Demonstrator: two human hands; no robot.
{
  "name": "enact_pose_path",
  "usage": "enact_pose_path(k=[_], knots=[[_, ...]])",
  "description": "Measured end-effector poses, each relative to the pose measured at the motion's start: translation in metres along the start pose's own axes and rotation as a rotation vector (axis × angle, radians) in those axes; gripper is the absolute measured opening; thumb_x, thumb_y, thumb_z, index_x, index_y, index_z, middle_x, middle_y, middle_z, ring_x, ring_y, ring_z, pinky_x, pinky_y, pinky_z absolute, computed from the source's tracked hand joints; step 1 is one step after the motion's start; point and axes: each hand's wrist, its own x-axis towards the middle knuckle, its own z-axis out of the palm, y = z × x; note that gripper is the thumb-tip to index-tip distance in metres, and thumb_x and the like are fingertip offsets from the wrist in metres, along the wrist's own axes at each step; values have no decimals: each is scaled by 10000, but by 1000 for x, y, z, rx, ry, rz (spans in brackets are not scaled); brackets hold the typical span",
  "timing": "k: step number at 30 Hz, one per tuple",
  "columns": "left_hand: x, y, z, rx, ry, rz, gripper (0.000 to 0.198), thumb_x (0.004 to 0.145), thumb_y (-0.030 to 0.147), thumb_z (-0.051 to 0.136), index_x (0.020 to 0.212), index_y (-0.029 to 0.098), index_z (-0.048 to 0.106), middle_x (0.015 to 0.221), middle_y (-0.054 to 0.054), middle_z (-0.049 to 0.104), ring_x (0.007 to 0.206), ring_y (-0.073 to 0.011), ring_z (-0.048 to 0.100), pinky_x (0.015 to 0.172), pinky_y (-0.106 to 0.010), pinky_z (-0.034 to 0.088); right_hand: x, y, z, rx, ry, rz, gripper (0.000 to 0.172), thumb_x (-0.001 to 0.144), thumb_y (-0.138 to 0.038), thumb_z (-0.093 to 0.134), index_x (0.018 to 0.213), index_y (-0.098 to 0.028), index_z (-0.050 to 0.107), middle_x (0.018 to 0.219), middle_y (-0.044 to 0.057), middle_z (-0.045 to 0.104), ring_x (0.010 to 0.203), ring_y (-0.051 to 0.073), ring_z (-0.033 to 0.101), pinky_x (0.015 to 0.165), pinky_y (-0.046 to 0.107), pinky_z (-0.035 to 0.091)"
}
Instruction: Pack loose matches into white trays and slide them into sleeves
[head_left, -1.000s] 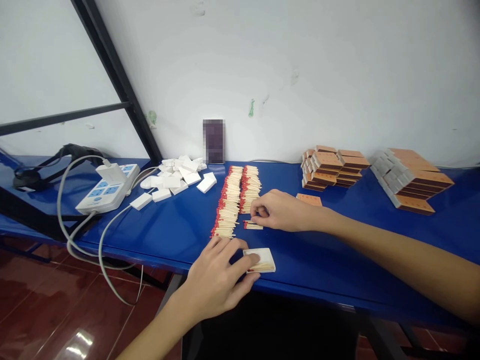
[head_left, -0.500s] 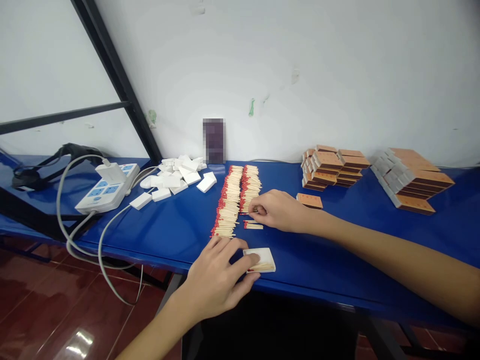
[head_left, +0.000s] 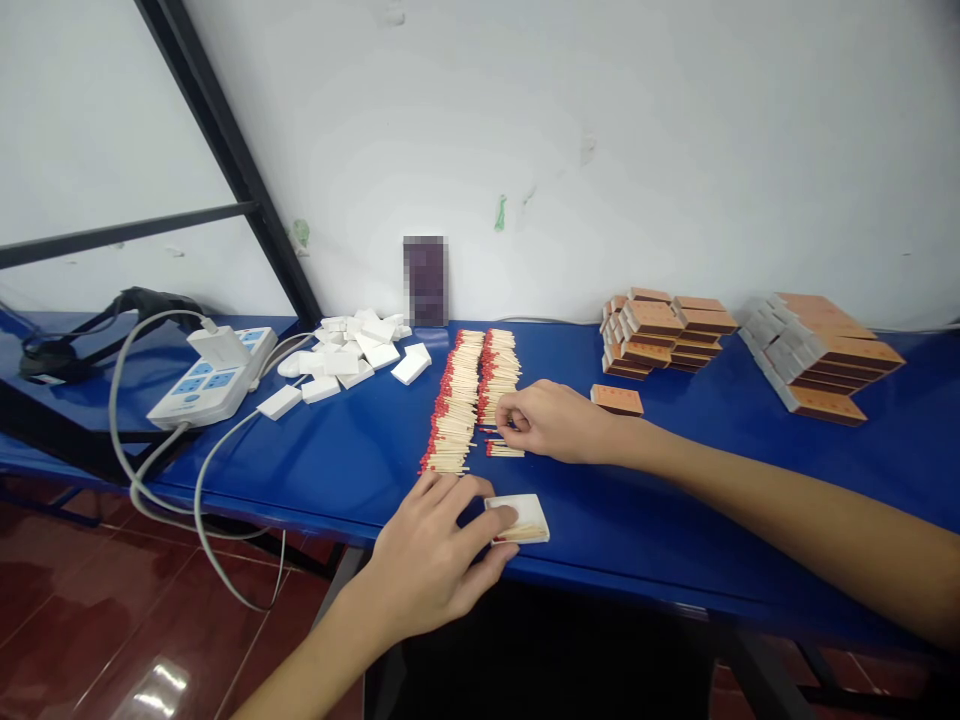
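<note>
Where left hand (head_left: 439, 550) rests: grip holding white tray (head_left: 531, 507), some matches (head_left: 529, 533) inside.
Right hand (head_left: 551, 420): grip narrow, at right match row (head_left: 501, 372); whether holding any, cannot tell.

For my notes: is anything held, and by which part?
Left hand: white tray, by its left end. Right hand: whether it holds matches cannot be told.

Left grip (head_left: 436, 545) arches, thumb extended; right grip (head_left: 551, 420) curls, fingertips bunched.
</note>
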Motion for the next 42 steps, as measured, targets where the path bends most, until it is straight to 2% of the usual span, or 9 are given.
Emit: enact_pose_path(k=[7, 17, 24, 30, 34, 42], knots=[[0, 0, -1, -13, -3, 3, 190, 961, 268, 520, 1107, 209, 625, 1046, -84, 611, 891, -225, 577, 825, -379, 437, 0, -6, 0, 28, 32, 12, 89, 832, -232, 550, 796, -202, 625, 654, -29, 619, 560, 98, 458, 558, 227, 273], [1, -1, 0, -12, -5, 0, 186, 961, 267, 517, 1103, 212, 625, 1045, -81, 610, 887, -226, 578, 822, -377, 432, 1, -5, 3, 5, 34, 29, 114, 821, -234, 568, 755, -217, 659, 610, -42, 594, 557, 95, 454, 545, 229, 263], [1, 0, 0, -17, -11, 3, 185, 960, 266, 523, 1103, 207, 624, 1042, -82, 613, 883, -225, 574, 815, -374, 430, -2, -5, -14, 71, -102, -53, 110, 804, -193, 575, 715, -203, 638, 626, -44, 589, 565, 86, 453, 548, 220, 277], [0, 0, 0, -18, -11, 0, 184, 962, 269, 518, 1099, 207, 624, 1044, -82, 610, 889, -226, 569, 824, -378, 429, 0, -6, -11, -53, 39, -13, 196, 850, -238, 539, 679, -196, 625, 611, -32, 570, 552, 95, 391, 531, 242, 230], [0, -1, 1, -16, -18, -2, 185, 963, 269, 518, 1107, 211, 619, 1053, -79, 608, 888, -225, 562, 821, -378, 424, 2, -3, -3, -93, 54, -13, 183, 854, -244, 537, 730, -211, 668, 621, -27, 602, 564, 101, 418, 533, 240, 223], [1, -1, 1, -16, -24, -7, 185, 964, 278, 520, 1106, 214, 620, 1055, -77, 609, 890, -224, 568, 823, -377, 426, 2, -5, 2, -119, 78, -20, 231, 875, -247, 515, 708, -213, 671, 597, -24, 597, 535, 99, 403, 532, 246, 216]])
